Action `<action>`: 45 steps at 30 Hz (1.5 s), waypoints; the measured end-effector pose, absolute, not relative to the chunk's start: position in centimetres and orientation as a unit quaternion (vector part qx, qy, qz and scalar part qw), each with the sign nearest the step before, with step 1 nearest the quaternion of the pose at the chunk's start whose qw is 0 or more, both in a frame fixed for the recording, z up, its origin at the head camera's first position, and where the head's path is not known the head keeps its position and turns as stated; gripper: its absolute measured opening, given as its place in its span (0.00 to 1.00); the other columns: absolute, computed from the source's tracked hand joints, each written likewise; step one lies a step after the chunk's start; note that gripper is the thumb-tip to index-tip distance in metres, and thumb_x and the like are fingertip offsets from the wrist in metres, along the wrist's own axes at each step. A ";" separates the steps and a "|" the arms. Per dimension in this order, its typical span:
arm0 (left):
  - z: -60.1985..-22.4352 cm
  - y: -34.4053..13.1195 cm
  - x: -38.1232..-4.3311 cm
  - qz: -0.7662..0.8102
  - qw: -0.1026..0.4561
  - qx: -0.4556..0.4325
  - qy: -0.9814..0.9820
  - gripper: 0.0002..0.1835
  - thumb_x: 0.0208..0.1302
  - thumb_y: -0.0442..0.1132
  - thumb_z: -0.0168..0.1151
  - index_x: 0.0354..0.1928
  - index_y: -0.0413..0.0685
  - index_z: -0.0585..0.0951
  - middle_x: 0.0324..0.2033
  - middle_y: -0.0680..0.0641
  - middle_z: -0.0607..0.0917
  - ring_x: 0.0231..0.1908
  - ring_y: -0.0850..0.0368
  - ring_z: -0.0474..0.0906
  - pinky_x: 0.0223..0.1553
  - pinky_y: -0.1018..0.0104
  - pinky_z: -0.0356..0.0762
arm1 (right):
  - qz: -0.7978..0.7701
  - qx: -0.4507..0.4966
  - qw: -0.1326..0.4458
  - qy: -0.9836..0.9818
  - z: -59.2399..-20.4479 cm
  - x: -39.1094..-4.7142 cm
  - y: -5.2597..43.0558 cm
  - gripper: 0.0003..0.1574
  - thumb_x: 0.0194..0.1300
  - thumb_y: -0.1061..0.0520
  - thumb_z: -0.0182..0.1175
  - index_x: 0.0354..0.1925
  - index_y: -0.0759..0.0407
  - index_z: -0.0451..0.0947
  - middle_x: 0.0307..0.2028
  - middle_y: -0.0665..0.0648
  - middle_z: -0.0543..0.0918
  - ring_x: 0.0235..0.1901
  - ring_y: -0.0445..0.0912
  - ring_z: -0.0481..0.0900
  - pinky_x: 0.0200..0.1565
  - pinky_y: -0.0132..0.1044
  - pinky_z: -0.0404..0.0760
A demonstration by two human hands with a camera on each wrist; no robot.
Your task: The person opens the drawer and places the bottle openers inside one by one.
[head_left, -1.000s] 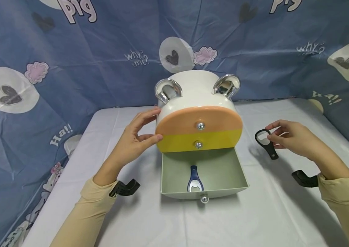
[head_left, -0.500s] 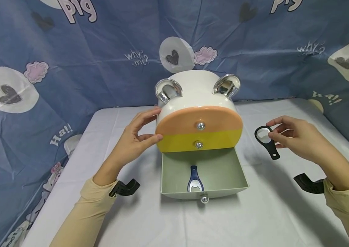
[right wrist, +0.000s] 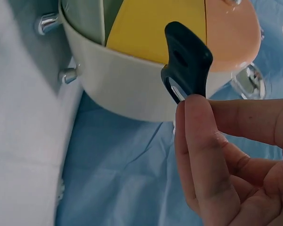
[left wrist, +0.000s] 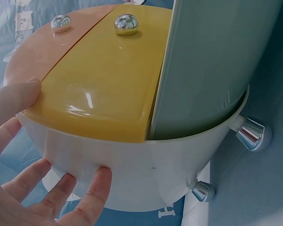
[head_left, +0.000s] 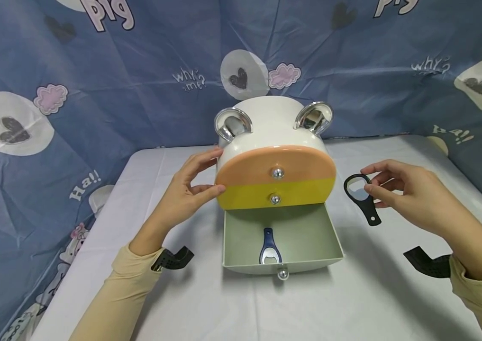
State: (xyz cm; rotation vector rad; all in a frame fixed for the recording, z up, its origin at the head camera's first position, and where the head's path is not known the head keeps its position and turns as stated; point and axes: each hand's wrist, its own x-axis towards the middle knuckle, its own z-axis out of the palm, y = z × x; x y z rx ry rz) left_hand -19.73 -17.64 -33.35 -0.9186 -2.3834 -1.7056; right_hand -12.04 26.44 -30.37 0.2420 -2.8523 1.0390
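My right hand (head_left: 407, 194) pinches a black bottle opener (head_left: 366, 204) by its round end, in the air right of a small drawer cabinet (head_left: 270, 123). The opener's handle points down in the head view; the right wrist view shows its dark handle (right wrist: 188, 59) beyond my fingertips. My left hand (head_left: 178, 201) rests on the cabinet's left side, fingers spread along the white wall (left wrist: 132, 162) and thumb against the yellow drawer front (left wrist: 99, 89). The green bottom drawer (head_left: 309, 241) is pulled out. A blue bottle opener (head_left: 268, 244) lies in it, metal end toward the front.
The cabinet has an orange top drawer (head_left: 249, 166), closed like the yellow one. Silver ears (head_left: 233, 124) stick up from its top, and round knobs (head_left: 283, 274) from its drawers. A white cloth (head_left: 198, 303) covers the table. Behind hangs a blue printed curtain (head_left: 138, 85).
My right hand first draws slightly back, then brings the black bottle opener a little left toward the cabinet. My left hand, the drawer and the blue bottle opener stay put.
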 end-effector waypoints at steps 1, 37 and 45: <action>-33.3 -17.6 -19.8 -0.555 0.035 -0.300 -0.775 0.40 0.67 0.27 0.74 0.78 0.60 0.73 0.79 0.59 0.67 0.78 0.56 0.68 0.57 0.62 0.90 | 0.341 0.083 0.050 -0.935 -30.3 -12.0 26.3 0.22 0.75 0.58 0.69 0.64 0.59 0.80 0.44 0.60 0.89 0.32 0.29 0.87 0.34 0.28 0.88; -32.9 -17.7 -20.0 -0.557 0.034 -0.305 -0.772 0.40 0.68 0.27 0.73 0.78 0.60 0.73 0.80 0.60 0.67 0.77 0.56 0.69 0.57 0.61 0.90 | 0.347 0.146 0.014 -0.926 -30.3 -10.7 22.3 0.20 0.71 0.56 0.73 0.59 0.57 0.84 0.37 0.51 0.90 0.33 0.35 0.89 0.36 0.32 0.91; -33.3 -17.7 -19.9 -0.559 0.030 -0.299 -0.773 0.40 0.67 0.28 0.74 0.78 0.61 0.73 0.80 0.60 0.67 0.77 0.57 0.69 0.58 0.60 0.90 | 0.334 0.142 -0.011 -0.932 -31.1 -10.8 21.8 0.19 0.71 0.51 0.74 0.57 0.54 0.87 0.35 0.48 0.88 0.32 0.36 0.87 0.33 0.32 0.87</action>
